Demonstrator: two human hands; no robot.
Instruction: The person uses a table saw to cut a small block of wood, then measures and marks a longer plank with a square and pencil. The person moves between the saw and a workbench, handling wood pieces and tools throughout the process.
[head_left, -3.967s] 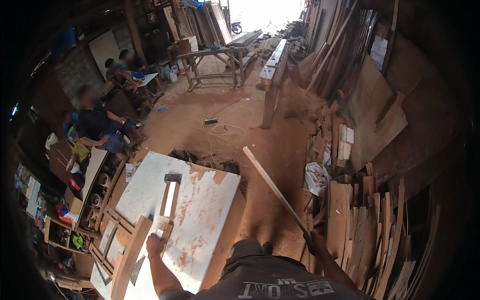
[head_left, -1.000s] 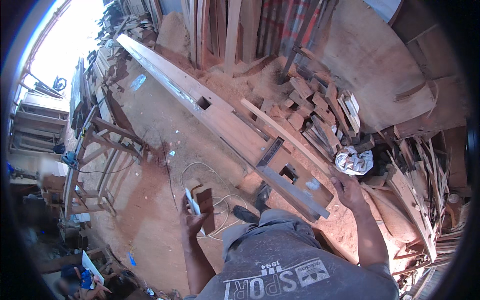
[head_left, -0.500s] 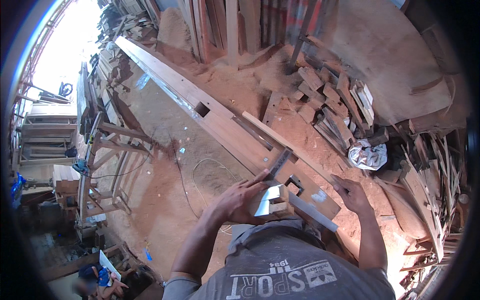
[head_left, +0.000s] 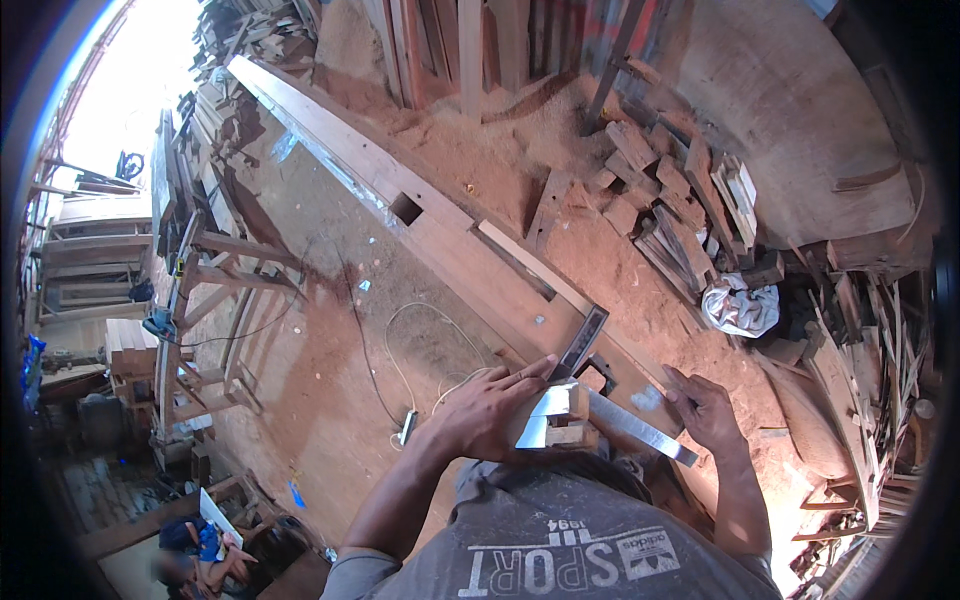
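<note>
Holding a strip (head_left: pixel 537 266) along the beam (head_left: pixel 445 240), we seem to be lining it up: right grip (head_left: pixel 706 412) pinching its near end, left grip (head_left: pixel 488 405) closed around a white-faced block (head_left: pixel 549 402) beside the square (head_left: pixel 640 426). Next calls for steadying the strip.

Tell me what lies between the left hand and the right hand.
Head view, from left hand to right hand: a white-and-brown piece, a straight grey strip, then the wooden bench end with its pale patch.
</note>
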